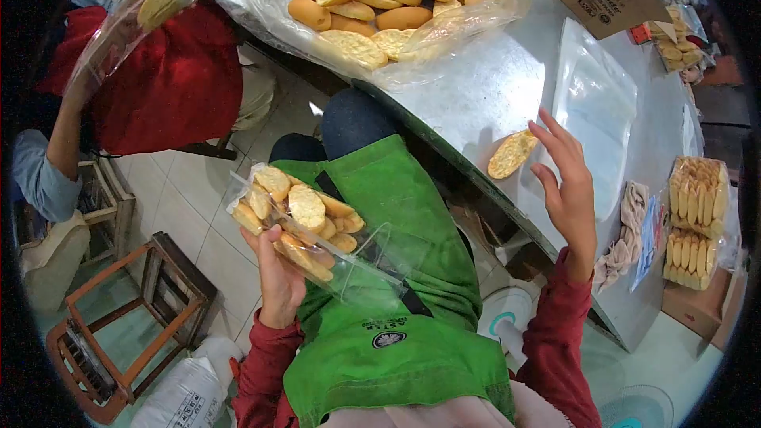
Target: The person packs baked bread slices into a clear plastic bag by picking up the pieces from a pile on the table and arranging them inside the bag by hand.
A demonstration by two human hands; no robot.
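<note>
Several bread slices point(305, 208) are sitting in the clear bag point(366, 287) the left hand point(282, 279) is gripping above the apron point(424, 198); the right hand point(571, 194), unclenched, is hanging beside a lone slice point(510, 155) on the counter point(468, 83)!

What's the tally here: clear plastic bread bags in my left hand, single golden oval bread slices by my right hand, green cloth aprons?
Clear plastic bread bag in your left hand: 1
Golden oval bread slice by your right hand: 1
Green cloth apron: 1
Total: 3
</note>
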